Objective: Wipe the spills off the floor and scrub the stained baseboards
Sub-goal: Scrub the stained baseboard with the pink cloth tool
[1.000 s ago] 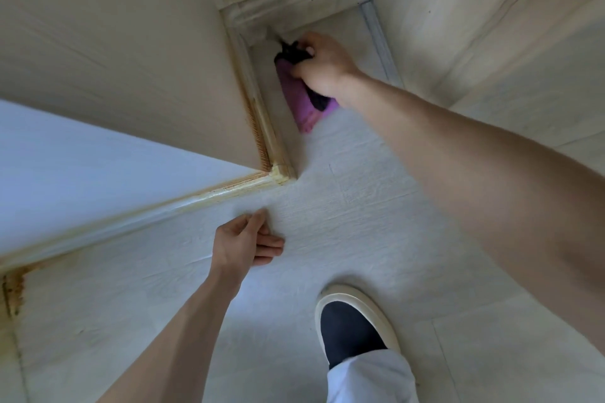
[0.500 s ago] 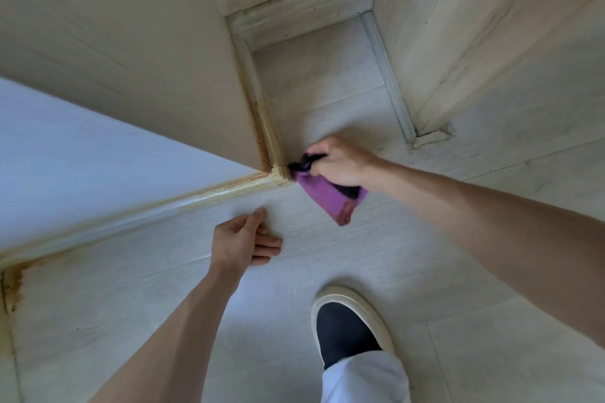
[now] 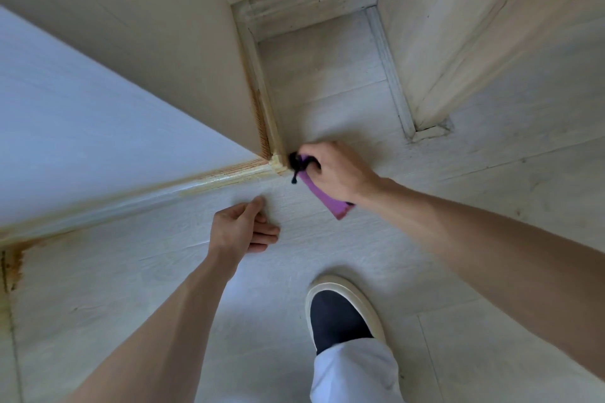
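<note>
While the right hand (image 3: 340, 170) grips a purple scrubbing pad (image 3: 322, 195), largely hidden beneath it, against the orange-stained baseboard corner (image 3: 276, 164), the left hand (image 3: 240, 227) rests loosely curled and empty on the pale floor (image 3: 327, 258).

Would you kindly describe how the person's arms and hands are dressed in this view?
Both forearms are bare, with no sleeves in view. The left hand and right hand wear no gloves, and no rings, watch or bracelets show. Lower down, a pale trouser leg and a dark shoe with a cream rim appear.

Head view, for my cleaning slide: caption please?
Right hand presses purple brush to the stained baseboard corner; left hand rests on the floor.
</note>
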